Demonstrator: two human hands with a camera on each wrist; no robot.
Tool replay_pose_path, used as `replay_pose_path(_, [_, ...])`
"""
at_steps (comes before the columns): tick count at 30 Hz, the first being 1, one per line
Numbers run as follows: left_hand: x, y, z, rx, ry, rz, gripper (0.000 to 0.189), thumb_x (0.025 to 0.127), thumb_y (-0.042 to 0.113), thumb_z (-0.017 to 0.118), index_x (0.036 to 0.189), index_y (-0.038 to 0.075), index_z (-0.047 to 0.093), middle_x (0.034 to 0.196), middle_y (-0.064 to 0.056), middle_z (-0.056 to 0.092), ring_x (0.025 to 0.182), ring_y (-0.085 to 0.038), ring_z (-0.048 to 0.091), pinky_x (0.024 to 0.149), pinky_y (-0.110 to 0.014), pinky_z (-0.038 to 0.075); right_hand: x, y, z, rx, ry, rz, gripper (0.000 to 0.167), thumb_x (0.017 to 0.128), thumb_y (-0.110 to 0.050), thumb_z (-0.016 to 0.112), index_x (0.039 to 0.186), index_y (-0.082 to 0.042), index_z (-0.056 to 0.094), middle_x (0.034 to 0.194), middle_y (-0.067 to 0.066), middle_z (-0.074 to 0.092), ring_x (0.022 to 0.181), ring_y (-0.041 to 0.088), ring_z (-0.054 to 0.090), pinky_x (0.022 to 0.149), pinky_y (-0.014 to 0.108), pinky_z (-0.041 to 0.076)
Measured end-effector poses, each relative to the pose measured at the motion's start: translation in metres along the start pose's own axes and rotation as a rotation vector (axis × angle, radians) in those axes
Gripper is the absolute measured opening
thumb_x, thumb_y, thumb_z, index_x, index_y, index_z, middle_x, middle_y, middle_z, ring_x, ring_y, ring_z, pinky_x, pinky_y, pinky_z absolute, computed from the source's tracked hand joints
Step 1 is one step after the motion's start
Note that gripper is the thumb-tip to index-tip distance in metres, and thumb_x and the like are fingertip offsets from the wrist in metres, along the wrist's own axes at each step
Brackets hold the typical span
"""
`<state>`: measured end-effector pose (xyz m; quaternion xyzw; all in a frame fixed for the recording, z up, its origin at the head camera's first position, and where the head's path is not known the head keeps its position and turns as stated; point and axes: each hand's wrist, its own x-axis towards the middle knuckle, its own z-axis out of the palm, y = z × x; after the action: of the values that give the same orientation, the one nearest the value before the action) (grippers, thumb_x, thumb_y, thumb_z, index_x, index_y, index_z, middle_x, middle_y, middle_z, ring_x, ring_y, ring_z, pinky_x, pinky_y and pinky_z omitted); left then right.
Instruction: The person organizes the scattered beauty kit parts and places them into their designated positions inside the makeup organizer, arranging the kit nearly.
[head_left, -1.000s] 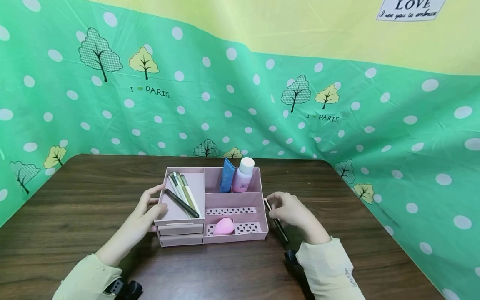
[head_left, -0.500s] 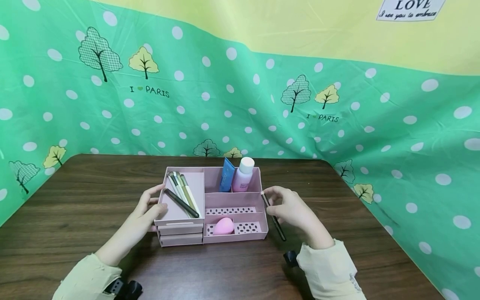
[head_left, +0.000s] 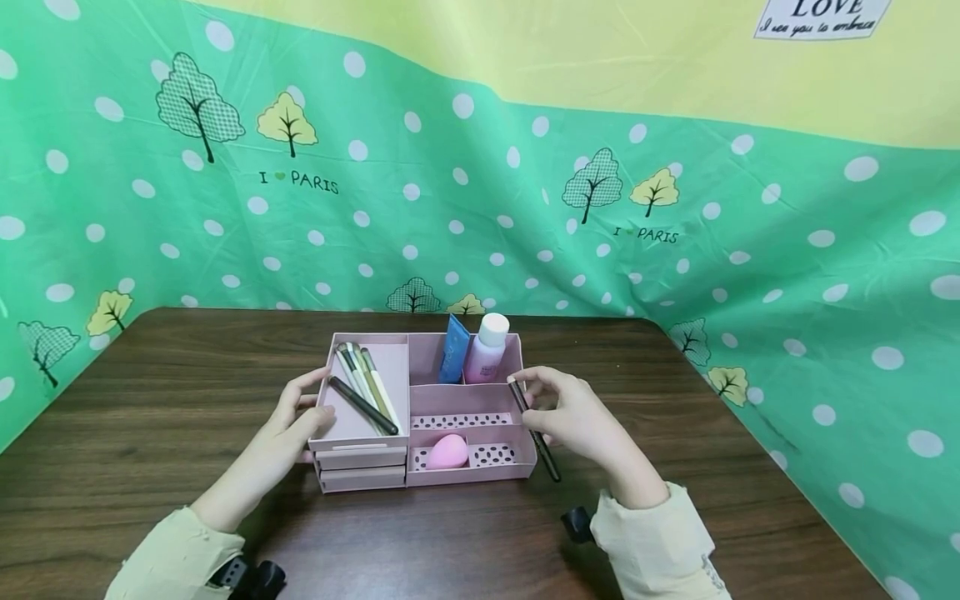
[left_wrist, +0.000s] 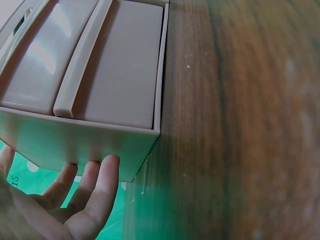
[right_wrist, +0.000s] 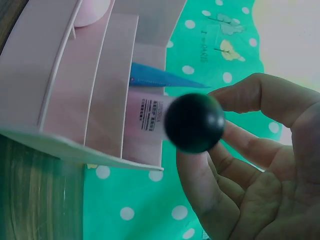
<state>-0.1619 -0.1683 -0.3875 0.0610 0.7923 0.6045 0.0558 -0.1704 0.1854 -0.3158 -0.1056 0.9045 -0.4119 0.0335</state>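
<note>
In the head view, a pink desktop organizer stands on the table. My left hand rests against its left side, several fingertips touching the side wall in the left wrist view. My right hand pinches a slim black cosmetic pen between thumb and fingers. The pen hangs tilted over the organizer's right edge. Its round black end faces the right wrist camera. Slim makeup brushes and a thicker black pen lie in the upper left tray.
A blue tube and a white-capped pink bottle stand in the organizer's back right compartments. A pink makeup sponge sits in a front compartment. Two drawers are under the left tray. A green dotted cloth hangs behind the table.
My right hand has lifted the slim black pen and carried it left, from beside the organizer to over its right edge. The left hand stays in place.
</note>
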Motion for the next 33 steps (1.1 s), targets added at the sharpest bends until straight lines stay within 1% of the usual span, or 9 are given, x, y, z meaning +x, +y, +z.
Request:
replay_pose_path(7, [0.0,0.0,0.0,0.004,0.001,-0.001,0.06,0.103,0.024,0.045,0.155,0.026,0.017,0.143,-0.023,0.031,0.107,-0.025,0.056,0.073,-0.035,0.055,0.0,-0.004,0.002,0.004,0.003,-0.023,0.044,0.08,0.001,0.063,0.124,-0.007,0.063,0.098,0.012,0.059,0.074,0.019,0.058,0.058,0.042,0.056])
replay_pose_path(15, [0.001,-0.001,-0.001,0.001,-0.002,0.001,0.06,0.102,0.024,0.046,0.155,0.027,0.017,0.142,-0.023,0.03,0.106,-0.025,0.056,0.074,-0.035,0.055,-0.003,-0.012,0.005,0.026,0.012,-0.038,0.046,0.08,-0.001,0.066,0.126,-0.008,0.063,0.1,0.012,0.061,0.076,0.019,0.057,0.057,0.034,0.054])
replay_pose_path(20, [0.001,-0.001,-0.002,-0.002,0.008,0.007,0.059,0.103,0.025,0.046,0.155,0.027,0.018,0.141,-0.022,0.032,0.104,-0.023,0.056,0.073,-0.035,0.055,-0.001,-0.014,0.011,0.022,0.021,-0.044,0.044,0.082,-0.002,0.066,0.125,-0.01,0.064,0.098,0.011,0.061,0.075,0.02,0.055,0.056,0.03,0.049])
replay_pose_path(24, [0.001,0.0,-0.001,0.011,0.007,0.002,0.06,0.103,0.025,0.046,0.155,0.027,0.017,0.143,-0.023,0.031,0.107,-0.025,0.056,0.074,-0.035,0.055,-0.002,-0.017,0.014,0.027,0.017,-0.054,0.044,0.082,-0.003,0.066,0.125,-0.011,0.065,0.097,0.01,0.061,0.074,0.02,0.055,0.055,0.03,0.046])
replay_pose_path(27, [0.001,0.002,-0.001,0.009,0.005,-0.005,0.06,0.102,0.025,0.046,0.155,0.028,0.018,0.143,-0.023,0.031,0.107,-0.025,0.056,0.075,-0.035,0.055,-0.003,-0.019,0.016,0.047,0.021,-0.083,0.043,0.082,-0.002,0.066,0.124,-0.01,0.066,0.097,0.01,0.061,0.076,0.021,0.057,0.06,0.031,0.048])
replay_pose_path(31, [0.001,0.001,-0.001,0.005,0.003,-0.016,0.06,0.102,0.025,0.046,0.155,0.028,0.018,0.143,-0.022,0.031,0.11,-0.027,0.055,0.076,-0.035,0.054,-0.002,-0.024,0.018,0.088,0.03,-0.12,0.042,0.081,-0.001,0.066,0.122,-0.008,0.066,0.099,0.011,0.062,0.082,0.02,0.059,0.068,0.031,0.05])
replay_pose_path(33, [0.0,0.0,-0.001,0.008,-0.003,-0.026,0.062,0.102,0.026,0.047,0.156,0.028,0.016,0.144,-0.022,0.03,0.113,-0.03,0.053,0.077,-0.036,0.054,-0.001,-0.027,0.019,0.111,0.029,-0.13,0.042,0.081,-0.001,0.066,0.123,-0.006,0.066,0.099,0.012,0.062,0.084,0.019,0.06,0.068,0.03,0.05])
